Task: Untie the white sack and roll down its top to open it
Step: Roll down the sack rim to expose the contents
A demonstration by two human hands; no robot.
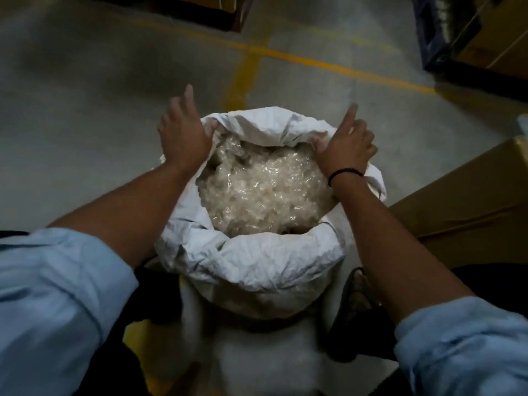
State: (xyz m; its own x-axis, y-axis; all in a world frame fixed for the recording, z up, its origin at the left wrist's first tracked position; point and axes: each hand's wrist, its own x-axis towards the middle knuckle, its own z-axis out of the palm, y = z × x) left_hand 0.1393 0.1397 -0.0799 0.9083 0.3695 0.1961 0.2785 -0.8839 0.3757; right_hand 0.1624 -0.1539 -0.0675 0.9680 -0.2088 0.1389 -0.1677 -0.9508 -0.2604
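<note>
While the white sack (pixel 251 261) stands open with its top rolled down, my left hand (pixel 183 135) and right hand (pixel 347 144) pinch its far rim, forefingers raised.

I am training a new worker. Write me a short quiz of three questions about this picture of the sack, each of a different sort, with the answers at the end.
1. True or false: the mouth of the white sack is tied shut.
2. Which wrist wears a black band? A) left B) right C) both
3. Fill in: the sack is filled with clear ______ pieces.

Key
1. False. The mouth is open, its top rolled down into a thick cuff.
2. B. It is just below the right hand; the left hand has none. Both hands grip the far rim.
3. Plastic, as far as the blur allows.
</note>
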